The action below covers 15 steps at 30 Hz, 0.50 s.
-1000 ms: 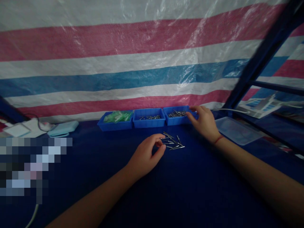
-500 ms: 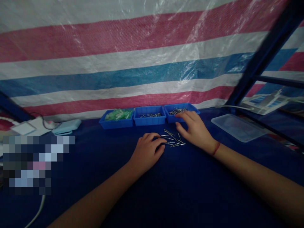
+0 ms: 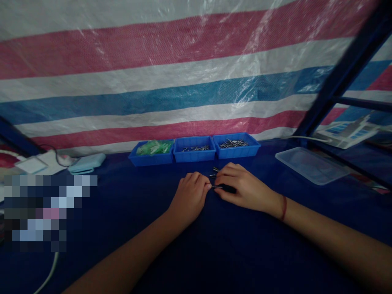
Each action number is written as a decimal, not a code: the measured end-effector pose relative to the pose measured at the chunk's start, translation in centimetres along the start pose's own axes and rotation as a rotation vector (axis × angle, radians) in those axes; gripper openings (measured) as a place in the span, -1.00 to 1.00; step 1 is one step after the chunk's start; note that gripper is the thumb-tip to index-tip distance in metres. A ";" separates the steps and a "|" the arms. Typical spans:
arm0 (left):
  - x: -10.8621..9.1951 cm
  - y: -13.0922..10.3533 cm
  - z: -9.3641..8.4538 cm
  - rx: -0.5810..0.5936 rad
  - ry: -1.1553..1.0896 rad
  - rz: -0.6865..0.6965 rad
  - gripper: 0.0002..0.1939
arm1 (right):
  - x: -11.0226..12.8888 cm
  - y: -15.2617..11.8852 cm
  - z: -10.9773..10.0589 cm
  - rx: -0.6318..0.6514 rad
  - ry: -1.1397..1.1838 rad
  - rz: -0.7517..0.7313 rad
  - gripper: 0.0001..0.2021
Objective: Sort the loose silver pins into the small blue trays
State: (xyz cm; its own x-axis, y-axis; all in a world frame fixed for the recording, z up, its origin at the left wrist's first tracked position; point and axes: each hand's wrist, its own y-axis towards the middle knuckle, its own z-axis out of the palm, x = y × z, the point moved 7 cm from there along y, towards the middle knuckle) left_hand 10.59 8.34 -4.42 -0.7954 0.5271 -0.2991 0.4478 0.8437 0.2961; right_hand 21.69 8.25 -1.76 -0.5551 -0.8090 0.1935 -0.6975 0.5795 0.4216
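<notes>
My left hand (image 3: 191, 194) rests on the dark blue table, its thumb and forefinger pinching one end of a thin metal blind rivet (image 3: 213, 186). Close on its right, my right hand (image 3: 241, 183) has its fingers curved over, with thumb and forefinger meeting at the other end of that rivet. More blind rivets (image 3: 215, 169) lie loose on the table just behind, mostly hidden by my right hand. Beyond the hands stand a blue bin with many rivets (image 3: 238, 152) at right and a middle blue bin (image 3: 194, 155) with fewer.
A third blue bin (image 3: 150, 159) holds green plastic packets (image 3: 156, 147). To the right lies a clear plastic lid (image 3: 310, 165). At left are a light blue case (image 3: 87, 163) and a white cable (image 3: 50, 273). A striped sheet (image 3: 171, 94) hangs behind the bins.
My right hand has come down and towards me from the right bin's front edge to the loose rivets. My left fingers have closed on a rivet. The view has shifted slightly.
</notes>
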 end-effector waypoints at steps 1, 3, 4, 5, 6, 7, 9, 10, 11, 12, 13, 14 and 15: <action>0.0 0.0 -0.1 -0.016 -0.020 -0.005 -0.83 | 0.2 0.0 0.1 0.011 0.000 0.000 -0.84; 0.1 -0.1 -0.6 -0.060 -0.117 -0.015 -0.84 | 0.5 0.0 0.2 -0.001 0.024 0.019 -0.85; 0.2 -0.1 -0.9 -0.090 -0.193 -0.021 -0.86 | 0.5 0.0 0.1 -0.025 0.055 0.045 -0.86; 0.4 -0.2 -1.3 -0.126 -0.277 -0.032 -0.90 | 0.4 0.0 0.0 -0.056 0.099 0.081 -0.87; 0.6 -0.2 -1.6 -0.160 -0.359 -0.048 -0.93 | 0.3 0.0 -0.1 -0.090 0.152 0.122 -0.88; 0.8 -0.2 -1.9 -0.188 -0.432 -0.067 -0.92 | 0.2 -0.1 -0.1 -0.121 0.206 0.166 -0.89; 1.2 -0.3 -2.1 -0.220 -0.526 -0.095 -0.84 | 0.0 -0.2 -0.1 -0.169 0.302 0.238 -0.90; 1.2 -0.3 -2.2 -0.225 -0.549 -0.099 -0.84 | 0.0 -0.2 0.0 -0.182 0.340 0.258 -0.90; 1.2 -0.4 -2.2 -0.226 -0.563 -0.096 -0.85 | 0.0 -0.3 0.0 -0.194 0.372 0.269 -0.89; 1.2 -0.4 -2.3 -0.228 -0.570 -0.089 -0.87 | 0.1 -0.3 0.1 -0.203 0.399 0.273 -0.89; 1.1 -0.4 -2.3 -0.228 -0.572 -0.083 -0.89 | 0.1 -0.3 0.1 -0.212 0.423 0.275 -0.89; 1.1 -0.4 -2.4 -0.226 -0.574 -0.077 -0.90 | 0.2 -0.3 0.1 -0.217 0.443 0.274 -0.88; 1.0 -0.4 -2.4 -0.222 -0.577 -0.074 -0.91 | 0.2 -0.3 0.2 -0.221 0.458 0.275 -0.88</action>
State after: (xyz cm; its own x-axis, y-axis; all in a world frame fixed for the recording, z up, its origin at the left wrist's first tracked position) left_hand 8.64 8.31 -2.65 -0.4446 0.4903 -0.7496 0.2547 0.8716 0.4190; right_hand 21.70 7.92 -2.00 -0.4154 -0.6205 0.6652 -0.4165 0.7798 0.4673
